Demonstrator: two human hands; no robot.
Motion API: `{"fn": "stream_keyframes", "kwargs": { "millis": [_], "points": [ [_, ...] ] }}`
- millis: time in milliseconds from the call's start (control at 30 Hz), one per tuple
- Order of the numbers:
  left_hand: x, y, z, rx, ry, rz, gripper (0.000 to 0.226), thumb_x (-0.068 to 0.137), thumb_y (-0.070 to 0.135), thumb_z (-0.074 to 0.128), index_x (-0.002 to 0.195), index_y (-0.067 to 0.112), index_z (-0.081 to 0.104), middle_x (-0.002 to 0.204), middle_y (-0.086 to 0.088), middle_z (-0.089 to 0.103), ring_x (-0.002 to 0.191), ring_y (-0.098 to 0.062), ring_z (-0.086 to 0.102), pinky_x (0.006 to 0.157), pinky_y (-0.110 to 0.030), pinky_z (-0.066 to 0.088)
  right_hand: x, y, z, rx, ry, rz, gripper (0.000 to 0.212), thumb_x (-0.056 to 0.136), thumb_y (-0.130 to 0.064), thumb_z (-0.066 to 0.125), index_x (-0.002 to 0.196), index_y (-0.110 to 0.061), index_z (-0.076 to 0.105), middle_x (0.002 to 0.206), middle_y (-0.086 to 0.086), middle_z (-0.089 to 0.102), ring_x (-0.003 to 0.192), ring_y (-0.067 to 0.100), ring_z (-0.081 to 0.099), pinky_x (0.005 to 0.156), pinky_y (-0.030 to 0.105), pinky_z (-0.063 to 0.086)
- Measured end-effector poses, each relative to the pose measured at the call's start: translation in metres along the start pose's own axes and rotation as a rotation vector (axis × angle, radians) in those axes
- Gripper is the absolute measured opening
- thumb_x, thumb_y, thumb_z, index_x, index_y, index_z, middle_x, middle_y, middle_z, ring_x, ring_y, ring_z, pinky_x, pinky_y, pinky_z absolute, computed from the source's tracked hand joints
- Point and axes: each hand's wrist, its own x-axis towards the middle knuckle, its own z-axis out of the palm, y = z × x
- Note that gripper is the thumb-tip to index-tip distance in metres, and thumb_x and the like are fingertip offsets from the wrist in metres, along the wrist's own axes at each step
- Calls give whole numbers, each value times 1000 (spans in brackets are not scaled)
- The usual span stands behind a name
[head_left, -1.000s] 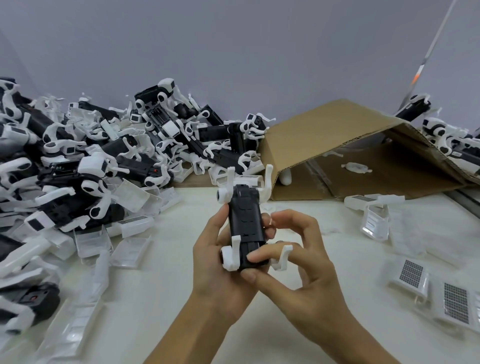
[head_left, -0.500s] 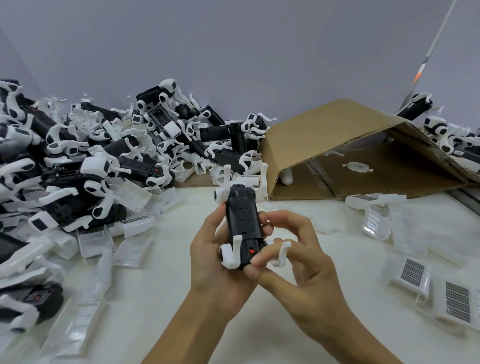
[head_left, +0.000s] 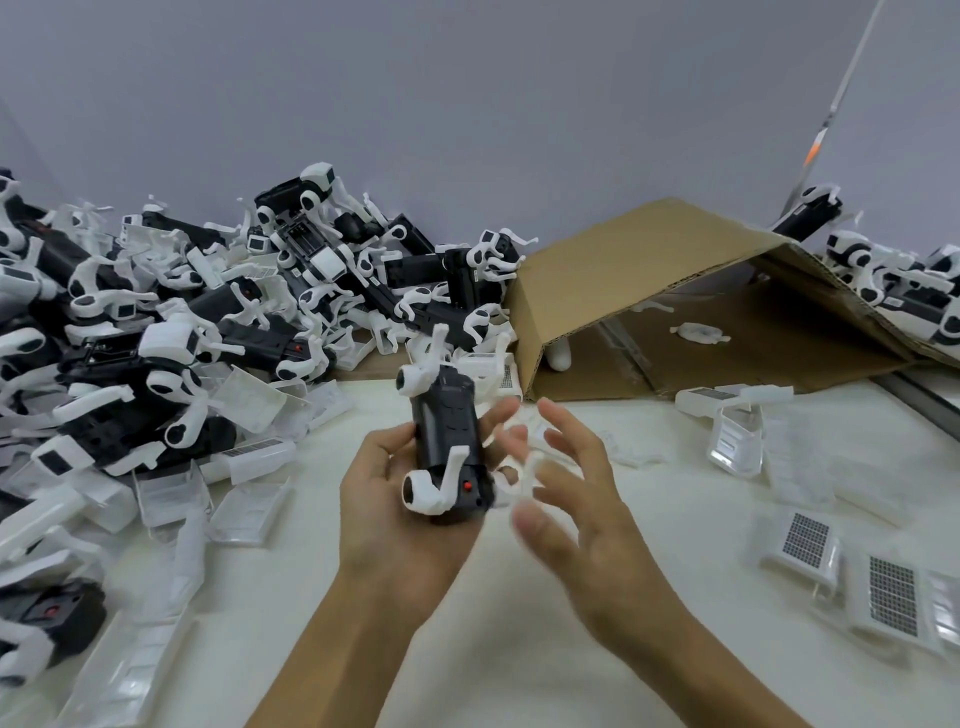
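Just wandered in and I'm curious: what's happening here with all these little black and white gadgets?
A person is handling them one at a time. The left hand grips one black gadget with white fold-out arms above the white table. The right hand is beside it, fingers spread and blurred; whether it touches is unclear. A big pile of similar gadgets lies to the left, with a cardboard box on its side behind.

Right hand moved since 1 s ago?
Yes. The right hand has come off the drone and shifted rightward, its fingers now spread toward the cardboard box.
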Motion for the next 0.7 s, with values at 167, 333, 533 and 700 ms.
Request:
{"fn": "stream_keyframes", "kwargs": {
  "millis": [167, 333, 533, 700],
  "points": [
    [5, 11, 3, 270, 267, 307, 57, 82, 18, 70, 136, 15, 50, 111, -17, 74, 101, -31, 74, 75, -45, 62, 17, 20, -17, 48, 181, 140, 27, 104, -44, 44, 127, -49, 57, 137, -32, 47, 136, -3, 41, 113, 22, 35],
    [5, 20, -3, 297, 410, 428, 51, 94, 6, 60, 136, 34, 54, 101, -3, 76, 91, -22, 73, 85, -43, 57, 19, 37, -17, -367, 59, 87, 63, 98, -6, 53, 143, -47, 37, 147, -35, 27, 144, -8, 19, 111, 1, 11],
    [6, 15, -6, 522, 401, 525, 57, 93, 1, 66, 130, 43, 59, 92, 10, 79, 93, -10, 75, 84, -29, 54, 28, 48, -31, -822, -61, 159, 58, 103, -37, 48, 157, -35, 25, 161, -19, 22, 155, 8, -2, 124, 34, 0],
    [7, 11, -4, 610, 351, 492, 52, 93, 4, 64, 128, 43, 65, 102, 8, 78, 95, -9, 73, 70, -22, 58, 24, 40, -27, -567, 248, -22, 22, 91, -16, 72, 109, -28, 74, 102, -20, 72, 106, 7, 61, 97, 28, 45]
  ]
}}
